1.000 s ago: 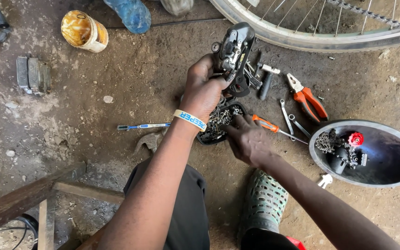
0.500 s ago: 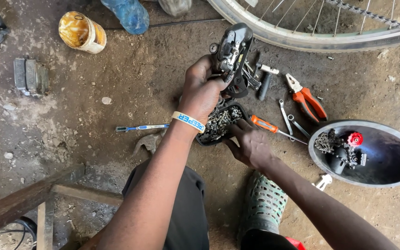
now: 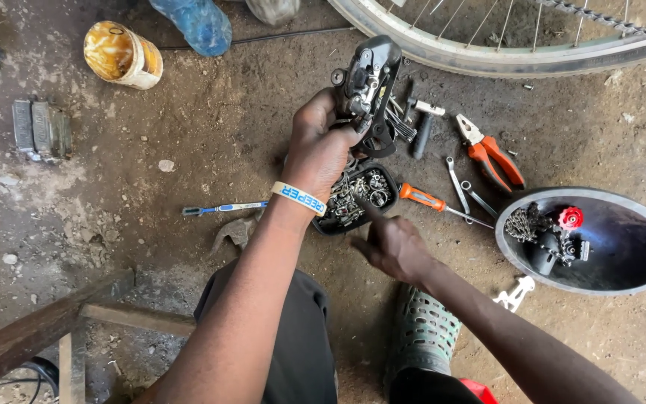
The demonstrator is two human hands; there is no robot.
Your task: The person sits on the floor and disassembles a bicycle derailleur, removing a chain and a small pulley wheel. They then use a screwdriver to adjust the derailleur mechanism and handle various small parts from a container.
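Bare dirt floor [image 3: 151,187], daylight, wooden planks [image 3: 31,333]

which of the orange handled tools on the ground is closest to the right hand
The orange-handled screwdriver, lying just beside the small black tray of parts. The right hand hovers right below it, while the orange pliers lie farther off, toward the wheel.

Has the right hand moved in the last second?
Yes. The right hand has pulled back toward the person, off the small black tray of parts, with one finger still reaching it.

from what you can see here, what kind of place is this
Most likely an informal bicycle repair spot on a dirt floor: a bicycle wheel, orange-handled pliers, and a black derailleur held in the left hand.
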